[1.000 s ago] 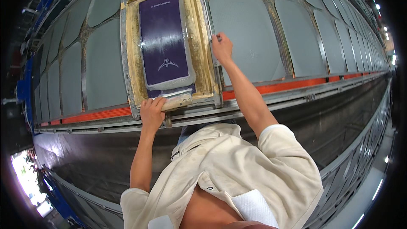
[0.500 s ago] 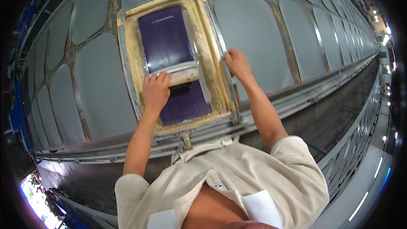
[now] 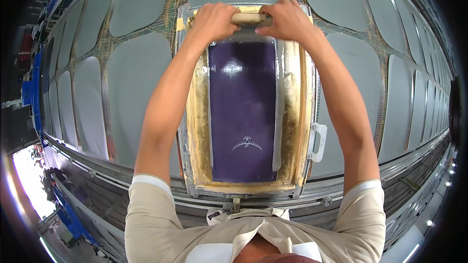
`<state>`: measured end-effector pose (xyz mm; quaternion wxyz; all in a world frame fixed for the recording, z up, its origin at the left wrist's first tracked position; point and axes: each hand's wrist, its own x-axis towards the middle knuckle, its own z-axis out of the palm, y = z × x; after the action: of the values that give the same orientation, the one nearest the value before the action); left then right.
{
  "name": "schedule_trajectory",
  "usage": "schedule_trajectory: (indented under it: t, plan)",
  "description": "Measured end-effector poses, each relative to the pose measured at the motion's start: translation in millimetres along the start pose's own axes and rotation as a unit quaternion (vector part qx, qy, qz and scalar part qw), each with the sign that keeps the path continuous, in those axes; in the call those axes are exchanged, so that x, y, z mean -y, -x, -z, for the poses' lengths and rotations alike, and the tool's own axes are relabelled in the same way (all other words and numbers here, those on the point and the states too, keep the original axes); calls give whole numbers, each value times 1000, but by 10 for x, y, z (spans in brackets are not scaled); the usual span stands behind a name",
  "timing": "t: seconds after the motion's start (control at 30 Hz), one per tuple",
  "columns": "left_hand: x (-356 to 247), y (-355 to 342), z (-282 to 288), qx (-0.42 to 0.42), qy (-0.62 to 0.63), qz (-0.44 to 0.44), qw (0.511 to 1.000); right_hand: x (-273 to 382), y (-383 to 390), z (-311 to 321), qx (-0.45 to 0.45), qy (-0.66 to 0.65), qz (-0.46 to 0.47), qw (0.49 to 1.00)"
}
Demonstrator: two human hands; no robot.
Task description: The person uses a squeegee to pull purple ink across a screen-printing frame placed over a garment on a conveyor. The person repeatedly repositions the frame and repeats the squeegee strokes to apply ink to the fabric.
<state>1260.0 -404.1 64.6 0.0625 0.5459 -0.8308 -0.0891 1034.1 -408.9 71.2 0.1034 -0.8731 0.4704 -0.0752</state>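
Both my hands grip a squeegee (image 3: 249,18) by its pale bar at the far end of a screen-printing frame (image 3: 251,186). My left hand (image 3: 216,21) is closed around the bar's left end. Around the right end, my right hand (image 3: 286,20) is closed with the thumb on the near side. The squeegee's lower edge is mostly hidden by the hands and bar. Yellowed tape lines the frame around a dark purple printing area (image 3: 242,102), which has a small pale arched design near its close end. The frame lies flat on the grey panels.
Grey rounded panels (image 3: 348,80) cover the long table, with thread-like lines between them. A white metal handle (image 3: 318,142) sticks out from the frame's right side. Along the table's near edge runs a metal rail (image 3: 336,196), close to my body.
The squeegee has moved from mid-screen to the frame's far end. My right hand has left the frame's right side and joined my left on the bar. My view has turned and shifted.
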Motion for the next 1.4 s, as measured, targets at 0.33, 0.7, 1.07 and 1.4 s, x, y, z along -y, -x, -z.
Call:
schedule_trajectory:
  t: [0.33, 0.7, 1.07, 1.4]
  plan:
    - [-309, 553, -205, 12, -10, 18, 1000, 237, 377, -254, 55, -10, -21, 998]
    - [-1625, 3423, -507, -34, 39, -40, 998, 1783, 3095, -639, 31, -16, 31, 999]
    - [-984, 2133, -274, -32, 2, -39, 999, 1064, 1784, -267, 93, -19, 11, 995]
    - [-10, -60, -158, -77, -59, -31, 995, -243, -314, -152, 74, -4, -8, 997]
